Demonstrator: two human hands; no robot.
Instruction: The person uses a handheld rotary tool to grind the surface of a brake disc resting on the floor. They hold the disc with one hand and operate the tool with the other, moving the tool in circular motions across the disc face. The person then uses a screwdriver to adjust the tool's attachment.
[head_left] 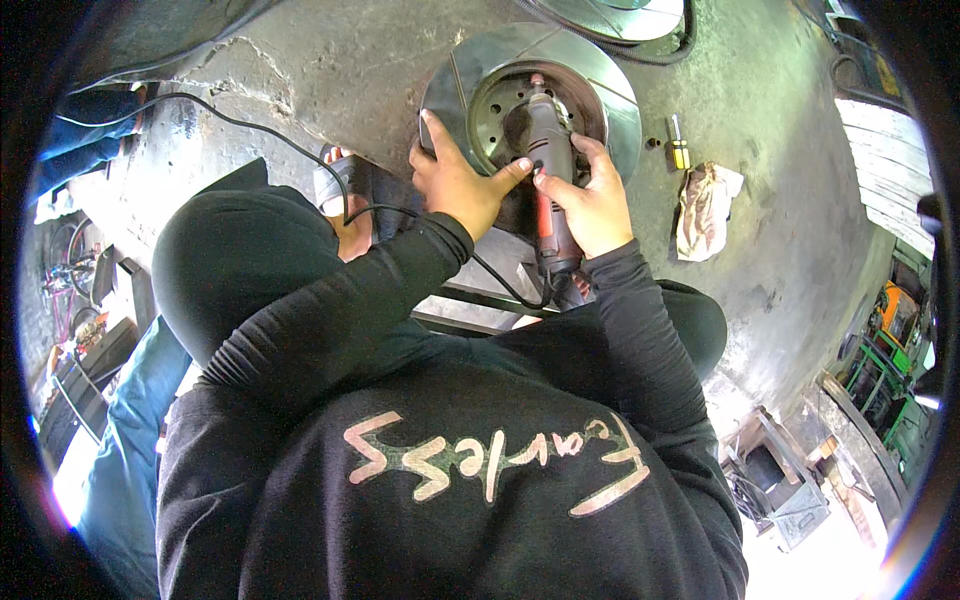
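Observation:
A large brake disc [612,75] with a holed hub lies in front of me. A dark, corded rotary tool [546,130] with a red strip points away from me across the hub, its tip near the hub's far inner wall. My right hand [600,208] is closed around the tool's body, thumb on top. My left hand [458,185] grips the disc's left edge, its fingers at the outer rim and its thumb reaching toward the tool. Part of the left fingers' hold is hidden.
A black cord [240,122] curves leftward from the tool. Beyond the disc lies another round metal disc [630,18]. To the right are a yellow-handled screwdriver [680,153] and a crumpled cloth [704,212]. A sandaled foot [352,235] is left of the disc; another person's jeans [85,150] show far left.

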